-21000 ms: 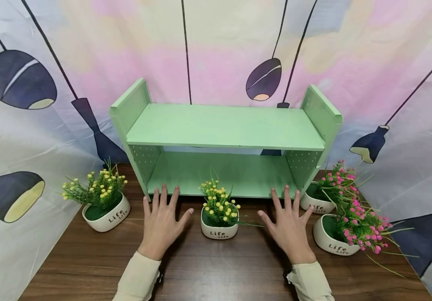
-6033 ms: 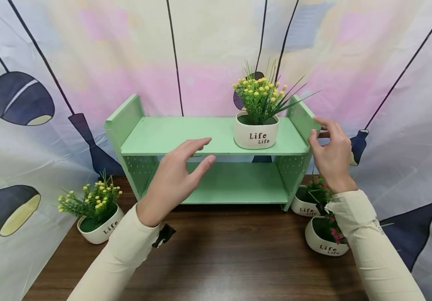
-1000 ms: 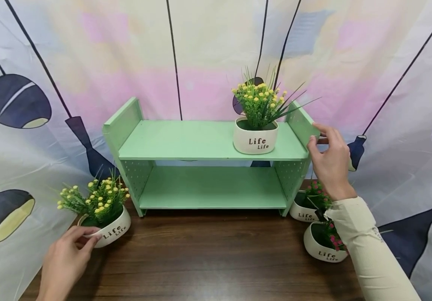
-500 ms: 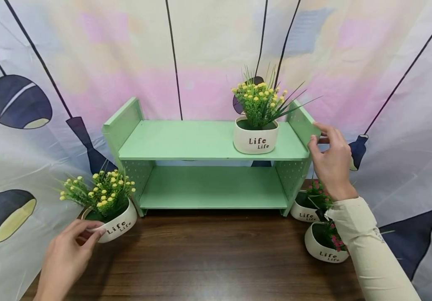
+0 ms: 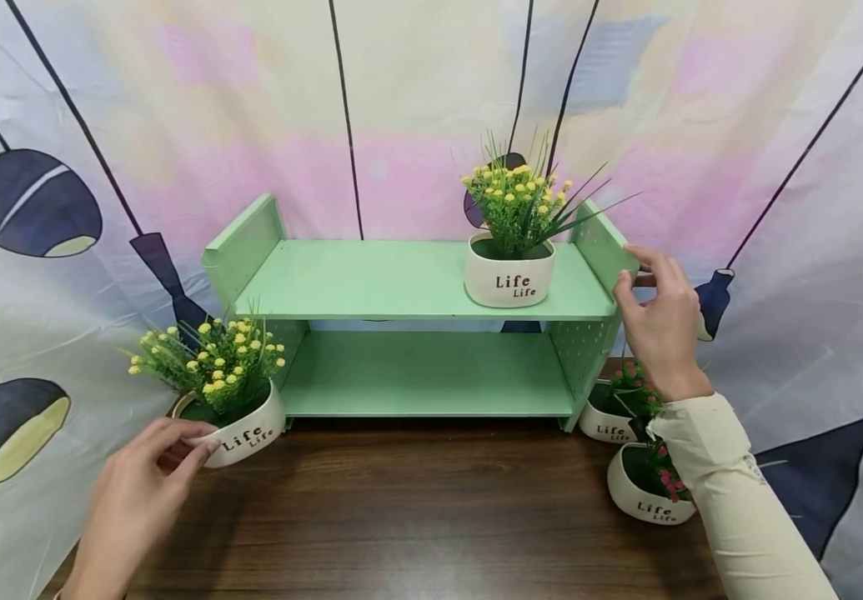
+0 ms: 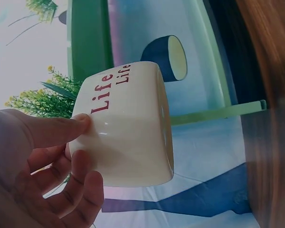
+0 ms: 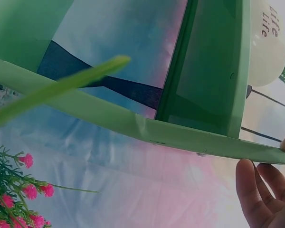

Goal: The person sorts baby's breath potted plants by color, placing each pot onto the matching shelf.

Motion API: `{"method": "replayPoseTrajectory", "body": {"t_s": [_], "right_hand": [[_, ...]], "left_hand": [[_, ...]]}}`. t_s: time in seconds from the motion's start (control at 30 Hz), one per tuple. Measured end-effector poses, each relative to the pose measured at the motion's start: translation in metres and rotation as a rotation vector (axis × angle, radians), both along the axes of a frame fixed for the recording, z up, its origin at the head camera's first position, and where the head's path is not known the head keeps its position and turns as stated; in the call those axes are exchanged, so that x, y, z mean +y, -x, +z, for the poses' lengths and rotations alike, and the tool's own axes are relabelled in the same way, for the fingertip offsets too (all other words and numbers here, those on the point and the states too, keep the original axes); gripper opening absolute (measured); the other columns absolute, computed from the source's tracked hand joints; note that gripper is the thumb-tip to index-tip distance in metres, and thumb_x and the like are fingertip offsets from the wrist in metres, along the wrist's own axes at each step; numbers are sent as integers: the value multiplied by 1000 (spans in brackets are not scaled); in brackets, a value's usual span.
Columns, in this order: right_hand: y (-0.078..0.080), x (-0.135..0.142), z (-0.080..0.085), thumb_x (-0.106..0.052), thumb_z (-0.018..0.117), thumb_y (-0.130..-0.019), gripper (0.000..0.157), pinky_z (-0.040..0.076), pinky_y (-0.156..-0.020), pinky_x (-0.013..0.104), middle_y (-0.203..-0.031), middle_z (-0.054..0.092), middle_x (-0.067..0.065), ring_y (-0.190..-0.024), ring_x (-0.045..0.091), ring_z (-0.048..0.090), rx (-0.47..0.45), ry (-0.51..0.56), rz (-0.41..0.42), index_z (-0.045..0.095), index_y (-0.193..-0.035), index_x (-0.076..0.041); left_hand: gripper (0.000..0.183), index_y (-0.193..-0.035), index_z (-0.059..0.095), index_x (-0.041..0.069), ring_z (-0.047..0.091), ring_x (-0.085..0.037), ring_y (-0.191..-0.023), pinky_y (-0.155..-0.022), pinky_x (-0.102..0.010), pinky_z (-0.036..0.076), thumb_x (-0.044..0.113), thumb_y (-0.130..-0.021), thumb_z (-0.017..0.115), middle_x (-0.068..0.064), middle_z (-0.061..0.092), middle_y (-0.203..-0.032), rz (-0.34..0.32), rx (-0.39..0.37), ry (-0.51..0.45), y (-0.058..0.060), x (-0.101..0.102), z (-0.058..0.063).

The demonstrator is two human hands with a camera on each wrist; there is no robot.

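Note:
My left hand pinches the near rim of a white oval flowerpot with yellow flowers, lettered "Life". In the left wrist view the thumb presses the outside of that flowerpot, and its bottom shows clear of the table. It hangs at the lower left front of a green two-tier shelf. My right hand grips the upper front edge of the shelf's right side panel; the right wrist view shows its fingers on the panel's outer face. Another yellow-flowered pot stands upright on the top board, right of centre.
Two white pots with pink flowers stand on the wooden table at right, one behind and one in front, partly under my right forearm. A patterned curtain hangs behind the shelf. The lower board lies beneath the top one.
Over the last second my left hand has raised the left flowerpot off the table and brought it right, towards the shelf. Earlier, the middle flowerpot went from table to top board. My right hand stays put.

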State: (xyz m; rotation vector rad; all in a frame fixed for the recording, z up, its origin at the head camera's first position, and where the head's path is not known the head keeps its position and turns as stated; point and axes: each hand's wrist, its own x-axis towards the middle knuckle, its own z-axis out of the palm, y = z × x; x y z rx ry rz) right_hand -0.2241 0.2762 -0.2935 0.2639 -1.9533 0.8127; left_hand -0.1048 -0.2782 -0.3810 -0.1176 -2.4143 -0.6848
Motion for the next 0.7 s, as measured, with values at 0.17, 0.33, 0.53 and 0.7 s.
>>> {"method": "replayPoseTrajectory", "body": {"t_s": [0.17, 0.33, 0.53, 0.7], "right_hand": [[0, 0, 1, -4, 60, -104, 34, 38, -67, 5, -117, 67, 27, -95, 41, 70, 3, -4, -5, 68, -137, -3], [0, 0, 1, -3, 60, -103, 34, 38, -67, 5, -116, 67, 27, -94, 41, 70, 2, -2, -4, 68, -137, -2], [0, 1, 0, -4, 59, -104, 34, 38, -67, 4, -117, 67, 27, -94, 41, 70, 3, -4, 0, 68, -137, -2], [0, 0, 0, -3, 60, -103, 35, 38, -67, 5, -117, 67, 26, -95, 40, 70, -4, -4, 3, 68, -137, -3]], "left_hand": [[19, -99, 79, 18, 53, 8, -69, -63, -10, 42, 5, -87, 86, 7, 68, -87, -35, 41, 11, 0, 7, 8], [21, -98, 79, 15, 54, 7, -68, -62, -9, 42, 0, -85, 86, 6, 68, -88, -76, 78, -1, 0, 14, 19], [22, -98, 80, 17, 54, 6, -66, -60, -10, 42, 0, -85, 86, 6, 68, -87, -109, 94, 7, 2, 22, 33], [23, -97, 79, 17, 54, 3, -65, -60, -11, 42, -2, -85, 86, 7, 67, -86, -151, 94, 12, 2, 29, 45]]}}
